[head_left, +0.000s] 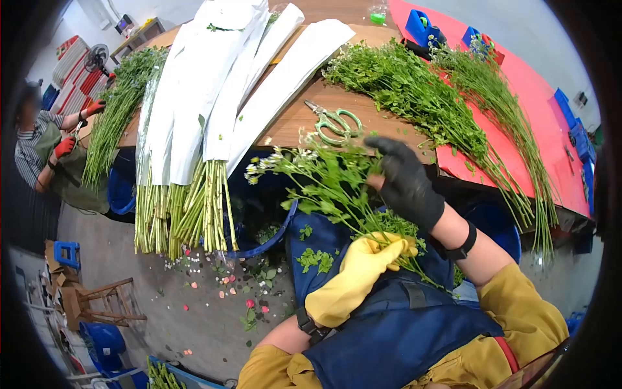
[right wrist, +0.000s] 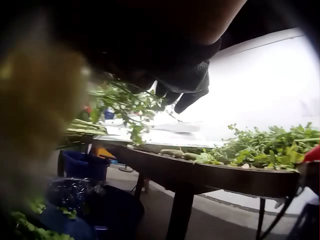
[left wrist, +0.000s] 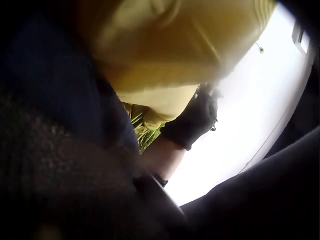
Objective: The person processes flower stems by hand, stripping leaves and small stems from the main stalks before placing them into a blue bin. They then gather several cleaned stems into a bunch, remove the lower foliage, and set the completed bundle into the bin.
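Observation:
My left hand [head_left: 356, 272], in a yellow glove, grips the green stems of a small bunch of white daisy-like flowers [head_left: 334, 181] in front of my apron. The flower heads point up and left toward the table edge. My right hand [head_left: 408, 185], in a black glove with a bare thumb tip, is beside the bunch's leafy upper part. Its fingers stretch out past the leaves, slightly blurred, also in the right wrist view. The left wrist view shows mostly the yellow glove [left wrist: 160, 60], with the black glove [left wrist: 195, 120] beyond it.
Green-handled scissors [head_left: 334, 123] lie on the wooden table [head_left: 285, 133]. White-wrapped bundles [head_left: 201, 84] overhang its left edge; loose flower bunches [head_left: 414, 97] lie right, partly on red covering [head_left: 518, 97]. A blue bin [head_left: 278, 236] stands below. Another person [head_left: 48, 139] works at far left.

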Demonstrator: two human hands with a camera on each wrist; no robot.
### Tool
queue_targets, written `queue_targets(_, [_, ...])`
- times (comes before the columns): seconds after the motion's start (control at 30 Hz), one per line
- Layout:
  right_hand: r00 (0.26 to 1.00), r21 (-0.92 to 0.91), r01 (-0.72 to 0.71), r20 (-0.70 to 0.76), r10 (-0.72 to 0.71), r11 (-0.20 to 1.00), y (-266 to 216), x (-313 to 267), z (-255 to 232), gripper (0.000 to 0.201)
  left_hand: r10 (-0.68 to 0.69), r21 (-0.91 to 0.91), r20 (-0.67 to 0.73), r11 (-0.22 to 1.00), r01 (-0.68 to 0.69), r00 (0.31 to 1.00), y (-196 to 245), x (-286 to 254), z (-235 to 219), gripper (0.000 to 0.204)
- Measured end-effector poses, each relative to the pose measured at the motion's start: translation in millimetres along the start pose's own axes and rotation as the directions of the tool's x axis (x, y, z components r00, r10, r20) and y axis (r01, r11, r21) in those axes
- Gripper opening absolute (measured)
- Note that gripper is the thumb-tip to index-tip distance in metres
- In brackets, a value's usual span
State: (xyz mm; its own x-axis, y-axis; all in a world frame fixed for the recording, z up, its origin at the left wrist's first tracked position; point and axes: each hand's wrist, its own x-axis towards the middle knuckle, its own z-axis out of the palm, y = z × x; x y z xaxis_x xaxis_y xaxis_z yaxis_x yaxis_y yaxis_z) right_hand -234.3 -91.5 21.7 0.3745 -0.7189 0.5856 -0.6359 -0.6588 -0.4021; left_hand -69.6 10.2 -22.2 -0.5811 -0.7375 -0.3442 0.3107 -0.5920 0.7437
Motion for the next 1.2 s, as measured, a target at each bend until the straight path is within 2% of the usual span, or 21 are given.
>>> queue_targets(0.03, [0.996, 0.026, -0.040, -0.078, 0.042, 0.999, 3.8, 5.8, -1.6, 0.024, -0.032, 0.011, 0.026, 0.999, 0.032, 0.999, -1.4, -1.0, 1.1, 0.032])
queue_targets(0.1, [0.965, 0.089, -0.118, -0.226, 0.135, 0.989, 8.8, 16.0, -5.7, 0.024, -0.007, 0.033, 0.022, 0.999, 0.006, 1.000, 3.0, -0.2, -2.2, 0.037])
queue_targets(0.13, [0.980, -0.034, -0.021, -0.200, 0.013, 0.999, 6.2, 17.7, -12.2, 0.033, -0.010, 0.029, -0.001, 1.000, 0.010, 1.000, 6.8, -1.3, -2.4, 0.037])
queue_targets(0.27, [0.982, -0.132, 0.162, 0.117, -0.147, 0.978, -41.6, 16.0, -30.1, 0.045, -0.011, 0.028, -0.084, 1.000, 0.013, 0.996, 8.7, 0.1, 3.4, 0.027])
queue_targets(0.3, [0.981, -0.071, 0.153, 0.134, -0.142, 0.986, -38.3, 8.1, -17.9, 0.039, -0.013, 0.042, -0.097, 0.999, 0.017, 0.995, 5.0, 2.3, 3.1, 0.025])
queue_targets(0.37, [0.978, -0.169, 0.116, 0.193, -0.083, 0.979, -45.5, 4.6, -0.5, 0.029, 0.003, 0.072, -0.098, 0.997, 0.004, 0.995, -3.8, 5.1, -0.3, 0.021])
queue_targets(0.47, [0.985, -0.167, 0.083, 0.163, -0.056, 0.982, -40.9, -0.3, 17.9, 0.022, -0.005, 0.065, -0.164, 0.998, 0.016, 0.986, -5.7, 2.7, 1.7, 0.017])
queue_targets(0.57, [0.989, -0.049, 0.037, 0.142, -0.030, 0.998, -37.2, -2.1, 19.7, 0.022, 0.003, 0.041, -0.177, 0.999, 0.004, 0.984, -3.2, -0.9, 1.9, 0.019])
queue_targets(0.67, [0.992, 0.209, 0.022, 0.116, -0.047, 0.978, -23.5, -4.2, 22.1, 0.021, 0.023, 0.010, -0.141, 1.000, -0.022, 0.990, -2.0, -2.1, -1.1, 0.023])
queue_targets(0.77, [0.989, 0.302, -0.112, 0.124, 0.077, 0.947, -22.1, -12.8, 25.6, 0.019, 0.040, 0.021, -0.084, 0.999, -0.039, 0.996, -6.4, -0.6, -5.3, 0.026])
queue_targets(0.87, [0.941, 0.363, -0.306, -0.028, 0.338, 0.880, -27.2, -6.0, 22.7, 0.022, 0.033, 0.030, -0.076, 0.999, -0.030, 0.997, -6.1, -1.0, -4.1, 0.027])
queue_targets(0.97, [1.000, 0.118, -0.014, 0.007, 0.014, 0.993, -37.6, 9.8, -3.3, 0.025, 0.026, 0.013, -0.107, 1.000, -0.025, 0.994, -4.5, 0.2, -3.4, 0.027])
queue_targets(1.0, [0.983, 0.093, 0.165, 0.070, -0.171, 0.982, -36.7, 18.6, -6.5, 0.031, 0.014, 0.011, -0.124, 1.000, -0.012, 0.992, -7.7, 3.0, -5.8, 0.027])
queue_targets(1.1, [0.961, -0.046, 0.245, 0.146, -0.236, 0.968, -53.0, 23.7, 6.0, 0.033, -0.009, 0.038, -0.186, 0.999, 0.016, 0.982, -4.9, 2.7, 1.3, 0.028])
queue_targets(1.13, [0.959, -0.087, 0.235, 0.184, -0.216, 0.968, -52.2, 25.2, 12.1, 0.035, -0.012, 0.052, -0.210, 0.998, 0.024, 0.978, -2.0, 1.2, 4.7, 0.029])
queue_targets(1.2, [0.943, -0.070, 0.252, 0.241, -0.228, 0.965, -46.0, 27.5, 16.0, 0.036, -0.016, 0.102, -0.217, 0.994, 0.039, 0.976, 4.4, -0.4, 6.3, 0.028])
